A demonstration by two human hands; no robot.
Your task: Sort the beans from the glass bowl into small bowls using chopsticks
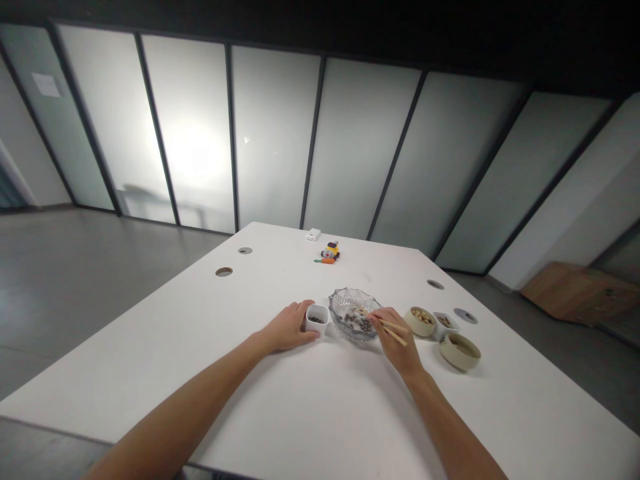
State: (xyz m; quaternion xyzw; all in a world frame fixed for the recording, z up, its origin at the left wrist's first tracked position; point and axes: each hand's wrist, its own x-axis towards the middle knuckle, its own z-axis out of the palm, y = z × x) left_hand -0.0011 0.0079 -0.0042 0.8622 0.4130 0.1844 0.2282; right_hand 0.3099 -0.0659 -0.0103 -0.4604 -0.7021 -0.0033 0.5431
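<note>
From where I stand, I see a person working over a white table [300, 407]. The left hand [289, 327] is curved around a small white cup [317, 330], with the thumb at its near side and the fingers at its far side; some dark pieces [316, 320] lie inside. Just to the right of this cup, between the two hands, stands a clear glass bowl [335, 308], with more dark bits [357, 323] in it. The right hand [399, 343] pinches a pair of chopsticks [397, 325], whose tips reach into the glass bowl, and this hand hides a part of its right rim. Beyond the right hand, three containers stand close together: a round bowl [421, 331] with pale pieces, a little white dish [444, 333], and a beige bowl [459, 360] nearest to the person. Farther away, well apart from the hands, are a yellow toy vehicle [332, 251] and an orange-handled object [328, 261].
</note>
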